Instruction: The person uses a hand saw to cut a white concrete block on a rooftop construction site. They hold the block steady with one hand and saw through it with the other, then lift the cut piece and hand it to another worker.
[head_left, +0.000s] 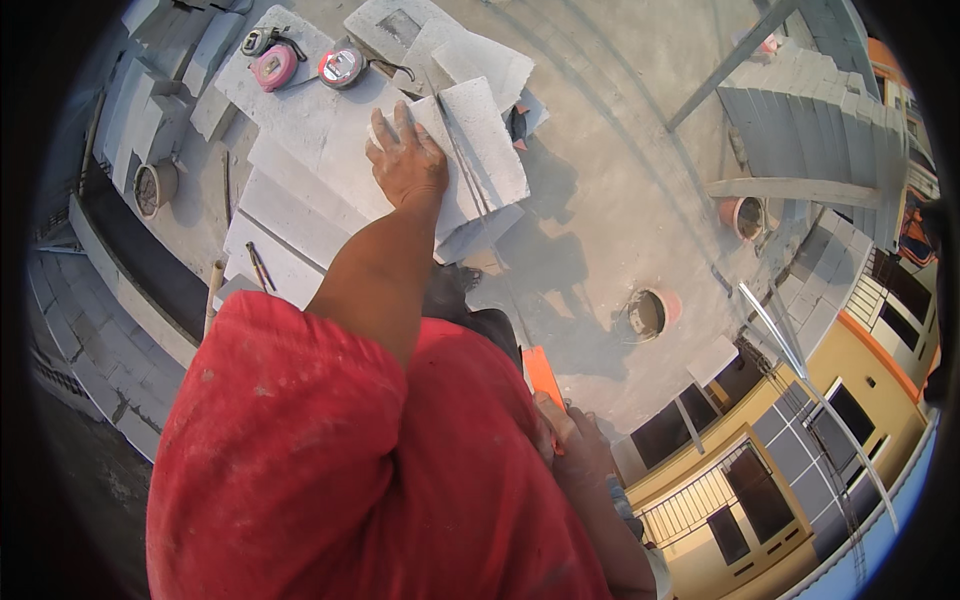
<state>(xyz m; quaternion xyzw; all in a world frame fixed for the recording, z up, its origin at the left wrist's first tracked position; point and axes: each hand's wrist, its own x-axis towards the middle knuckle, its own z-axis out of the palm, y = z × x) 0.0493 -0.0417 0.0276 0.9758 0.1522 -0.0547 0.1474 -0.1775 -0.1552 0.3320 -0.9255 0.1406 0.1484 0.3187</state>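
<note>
My left hand (409, 157) presses flat, fingers spread, on a pale grey lightweight concrete block (337, 135). Low on the right, my right hand (577, 446) grips the orange handle (544, 379) of a handsaw. Its thin blade (480, 199), seen nearly edge-on, reaches up along a cut line just right of my left hand. Beyond the blade lies the block's other part (484, 139). Three tape measures rest on the slab above: a red-and-white one (343, 67), a pink one (274, 69) and a dark silver one (259, 42).
More blocks (289, 199) are stacked beneath and beside. Pincers (260, 266) lie on a lower block at left. Buckets stand on the concrete floor: one nearby (670, 311), one farther right (739, 217), one left (159, 187). A slanted post (727, 67) rises beside a block stack (810, 127).
</note>
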